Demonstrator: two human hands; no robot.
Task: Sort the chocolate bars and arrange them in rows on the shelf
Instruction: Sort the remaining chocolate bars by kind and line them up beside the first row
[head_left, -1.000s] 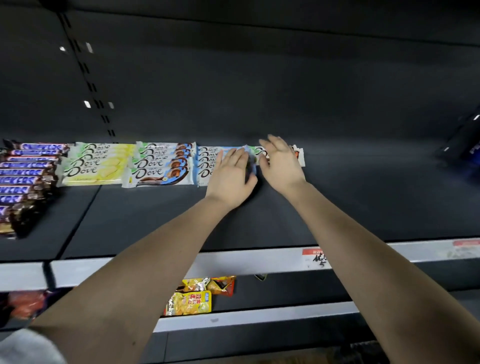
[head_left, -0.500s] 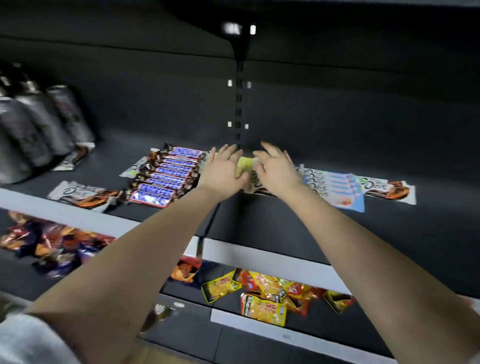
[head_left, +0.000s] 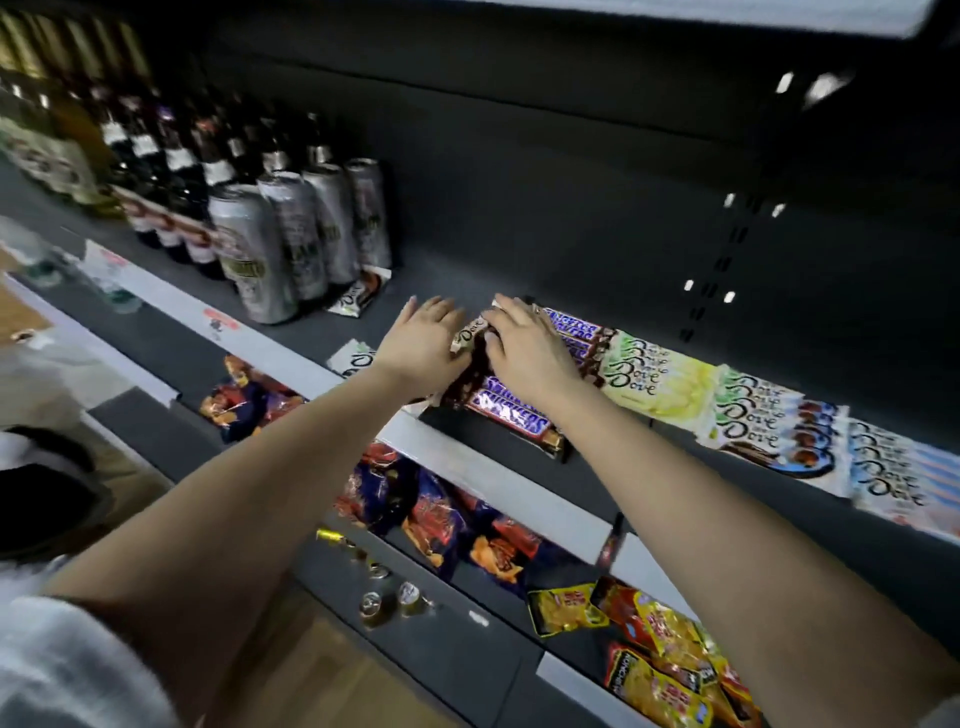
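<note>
Head view: on the dark grey shelf (head_left: 291, 338), mid-frame, both hands meet at a brown-and-white Dove chocolate bar (head_left: 469, 340). It lies at the left end of a row of blue Snickers bars (head_left: 511, 410). The left hand (head_left: 423, 340) lies open, its straight fingers against the bar's left side. The right hand (head_left: 530, 345) curls its fingers over the bar's far end. Right of the Snickers bars, the same shelf holds rows of yellow Dove bars (head_left: 660, 379), green-and-brown Dove bars (head_left: 763, 426) and pale blue Dove bars (head_left: 893, 478). Silver cans (head_left: 291, 239) stand at the upper left. The lower shelf (head_left: 498, 473) holds blue-red snack bags (head_left: 415, 499) and yellow packets (head_left: 660, 649).
</note>
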